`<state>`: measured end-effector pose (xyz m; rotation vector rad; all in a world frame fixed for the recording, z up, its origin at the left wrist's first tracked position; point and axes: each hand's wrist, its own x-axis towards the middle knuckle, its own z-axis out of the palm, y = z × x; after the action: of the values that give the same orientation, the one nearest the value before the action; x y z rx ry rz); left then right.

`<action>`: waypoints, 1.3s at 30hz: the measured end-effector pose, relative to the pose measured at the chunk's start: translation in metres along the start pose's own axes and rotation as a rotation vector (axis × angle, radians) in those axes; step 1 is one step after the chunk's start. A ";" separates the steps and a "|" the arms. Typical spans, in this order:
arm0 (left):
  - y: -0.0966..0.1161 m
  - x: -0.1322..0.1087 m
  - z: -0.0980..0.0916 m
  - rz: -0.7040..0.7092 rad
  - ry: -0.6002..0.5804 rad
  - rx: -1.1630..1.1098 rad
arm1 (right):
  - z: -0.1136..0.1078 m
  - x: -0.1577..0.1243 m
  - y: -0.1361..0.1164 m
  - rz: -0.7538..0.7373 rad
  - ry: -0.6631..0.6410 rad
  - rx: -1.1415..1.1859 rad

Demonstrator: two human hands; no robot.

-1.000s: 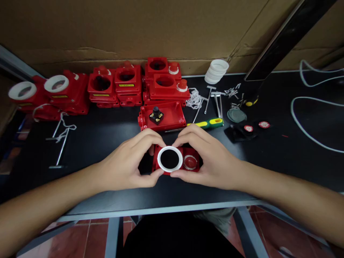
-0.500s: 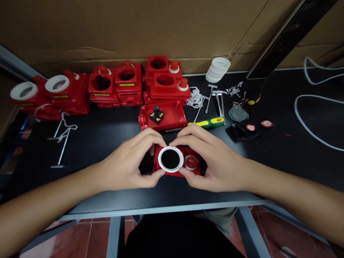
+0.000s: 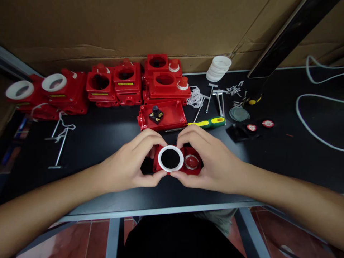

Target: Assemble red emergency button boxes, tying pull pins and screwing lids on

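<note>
Pinching the white ring (image 3: 159, 158) edgewise, both hands (image 3: 126, 163) (image 3: 216, 165) have side room.

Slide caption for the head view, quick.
Left hand and right hand grip a white ring over a red housing, an open red box beyond.

In the last half-second the right grip (image 3: 215, 165) has shifted on the white ring (image 3: 182, 158): thumb (image 3: 178, 175) leftward, fingertips (image 3: 179, 144) rightward; the ring itself perhaps turned slightly.

Two bare hands (image 3: 131, 161) and one white plastic ring (image 3: 159, 159) occupy the centre; two red plastic white-rimmed housings (image 3: 71, 95) stand upper left, four red plastic open-holed housings (image 3: 127, 91) upper middle, two round red-and-white discs (image 3: 268, 123) right.
</note>
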<state>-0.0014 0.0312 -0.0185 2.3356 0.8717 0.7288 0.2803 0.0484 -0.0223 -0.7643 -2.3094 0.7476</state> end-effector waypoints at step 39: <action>-0.004 -0.003 -0.004 -0.056 -0.028 -0.013 | -0.019 -0.002 0.002 0.102 0.023 0.305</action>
<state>-0.0079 0.0331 -0.0191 2.2949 0.9136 0.6754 0.2950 0.0538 -0.0116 -0.7478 -2.0816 1.1002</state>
